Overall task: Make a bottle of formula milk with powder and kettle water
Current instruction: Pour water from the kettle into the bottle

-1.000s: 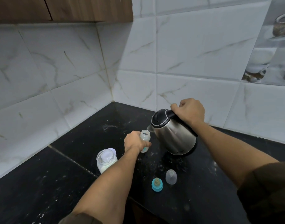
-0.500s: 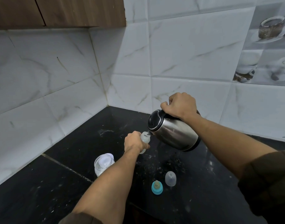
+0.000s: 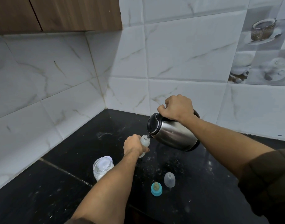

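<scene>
Lifted clear of the counter (image 3: 41, 191) and tipped further than a second ago, the kettle (image 3: 175, 135) now hangs tilted with its spout at the open mouth of the bottle (image 3: 145, 141); the right hand (image 3: 177, 107) is clenched round the kettle's handle; the left hand (image 3: 133, 145) grasps the bottle by its body, leaning it toward the spout, a little out from the counter's back corner; whether its base rests on the counter I cannot tell, nor whether water is running yet. Filling looks under way; the powder jar (image 3: 103, 167) stands just beside the left forearm, and whether powder has gone in does not show; left to do, I judge, are fitting the teal-ringed teat (image 3: 156, 189) and the clear cap (image 3: 169, 179), both loose nearer the front edge, then shaking.
</scene>
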Motion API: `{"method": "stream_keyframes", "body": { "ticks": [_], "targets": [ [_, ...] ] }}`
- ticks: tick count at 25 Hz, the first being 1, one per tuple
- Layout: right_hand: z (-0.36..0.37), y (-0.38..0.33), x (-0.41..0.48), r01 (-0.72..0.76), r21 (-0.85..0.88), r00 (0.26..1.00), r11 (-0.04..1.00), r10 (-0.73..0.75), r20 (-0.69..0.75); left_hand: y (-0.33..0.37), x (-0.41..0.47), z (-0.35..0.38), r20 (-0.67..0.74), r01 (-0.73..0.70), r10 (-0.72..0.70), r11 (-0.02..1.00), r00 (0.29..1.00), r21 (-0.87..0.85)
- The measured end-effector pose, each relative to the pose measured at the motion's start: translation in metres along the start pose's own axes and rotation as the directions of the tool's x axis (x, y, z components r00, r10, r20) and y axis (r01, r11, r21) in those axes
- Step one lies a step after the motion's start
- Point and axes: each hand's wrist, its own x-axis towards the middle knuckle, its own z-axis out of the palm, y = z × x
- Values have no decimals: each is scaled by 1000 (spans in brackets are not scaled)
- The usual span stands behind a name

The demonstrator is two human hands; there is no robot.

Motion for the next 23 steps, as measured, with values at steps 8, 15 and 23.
{"method": "stream_keyframes", "body": {
  "ticks": [8, 15, 23],
  "targets": [
    [-4, -7, -1, 30, -31, 1000, 999, -30, 2, -1, -3, -1, 11, -3, 3, 1000, 1000, -4],
    [-3, -11, 0, 40, -36, 999, 999, -40, 1, -4, -4, -3, 13, -1, 1, 1000, 1000, -11],
    [-3, -13, 2, 46, -48, 999, 998, -46, -1, -5, -1, -3, 17, 1, -1, 1000, 1000, -27]
  ]
}}
